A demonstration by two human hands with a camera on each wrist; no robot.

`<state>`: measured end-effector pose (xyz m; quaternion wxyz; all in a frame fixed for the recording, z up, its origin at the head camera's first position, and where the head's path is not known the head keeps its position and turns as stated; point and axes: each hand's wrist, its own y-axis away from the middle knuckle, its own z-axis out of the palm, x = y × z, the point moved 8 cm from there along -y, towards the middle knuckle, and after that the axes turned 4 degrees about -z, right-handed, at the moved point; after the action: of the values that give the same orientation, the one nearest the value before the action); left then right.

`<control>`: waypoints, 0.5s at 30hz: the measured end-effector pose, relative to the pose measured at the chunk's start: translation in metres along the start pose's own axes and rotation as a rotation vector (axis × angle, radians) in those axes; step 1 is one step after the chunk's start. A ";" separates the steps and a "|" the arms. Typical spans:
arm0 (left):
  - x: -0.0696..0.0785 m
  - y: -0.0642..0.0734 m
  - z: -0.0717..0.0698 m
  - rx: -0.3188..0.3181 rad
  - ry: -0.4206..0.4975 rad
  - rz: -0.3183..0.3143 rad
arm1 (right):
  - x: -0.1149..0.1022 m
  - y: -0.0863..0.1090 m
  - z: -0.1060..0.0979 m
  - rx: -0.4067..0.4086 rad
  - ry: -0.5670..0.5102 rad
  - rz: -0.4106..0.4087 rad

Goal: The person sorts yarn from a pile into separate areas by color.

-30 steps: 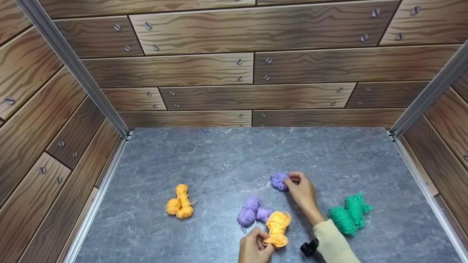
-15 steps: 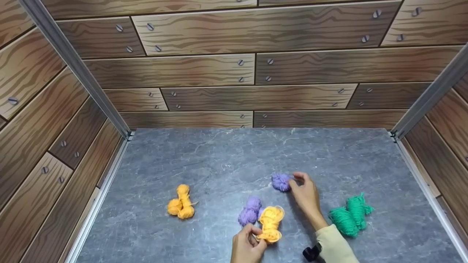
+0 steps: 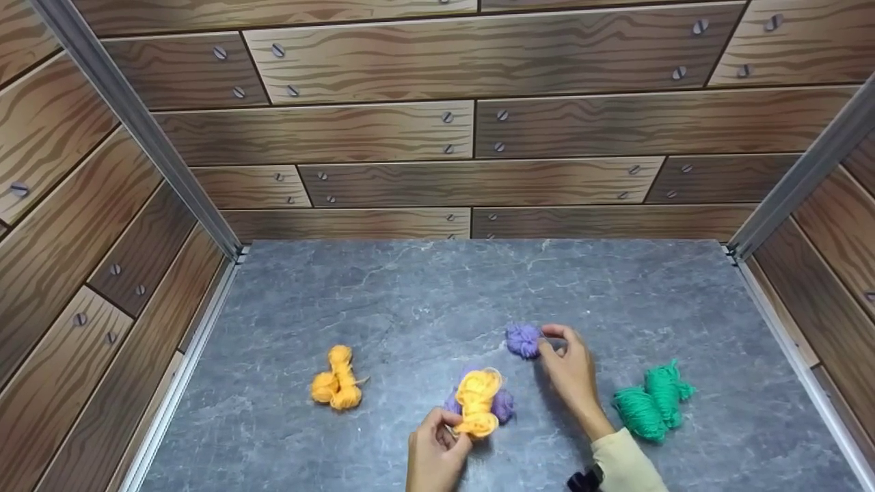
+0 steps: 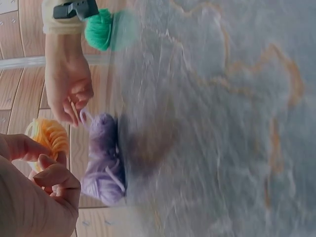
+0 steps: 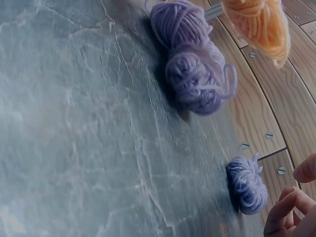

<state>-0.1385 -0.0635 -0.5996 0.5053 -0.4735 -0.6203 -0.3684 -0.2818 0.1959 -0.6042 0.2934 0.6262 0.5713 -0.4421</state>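
Observation:
My left hand (image 3: 435, 447) pinches one end of an orange yarn skein (image 3: 478, 402) and holds it up over a pair of purple yarn skeins (image 3: 504, 406), which it partly hides in the head view. In the right wrist view the purple pair (image 5: 193, 74) lies on the tabletop, with the orange skein (image 5: 259, 27) raised beyond it. My right hand (image 3: 569, 369) is beside a small purple yarn bundle (image 3: 523, 340), thumb and index finger spread at its right side. A gap shows between those fingers and the small bundle (image 5: 247, 185) in the right wrist view.
An orange yarn group (image 3: 337, 379) lies on the left of the grey marbled tabletop (image 3: 410, 294). Two green yarn skeins (image 3: 654, 402) lie side by side to the right, near my right sleeve (image 3: 625, 461). Wood-patterned walls (image 3: 383, 130) enclose the back and sides.
My left hand has carried the orange skein leftward, from the right side of the purple pair to over it. My right fingers have come off the small purple bundle, which stays in place.

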 end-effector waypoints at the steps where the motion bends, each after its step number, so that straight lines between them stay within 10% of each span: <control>1: 0.000 -0.001 -0.002 0.006 -0.003 0.009 | -0.001 0.001 0.001 -0.005 -0.009 -0.002; 15: -0.001 -0.010 -0.039 0.114 -0.011 0.086 | -0.008 0.019 0.015 -0.117 -0.083 -0.016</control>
<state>-0.1374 -0.1027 -0.5921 0.5433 -0.4720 -0.6224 -0.3077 -0.2658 0.1762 -0.6062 0.3496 0.5844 0.5884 -0.4360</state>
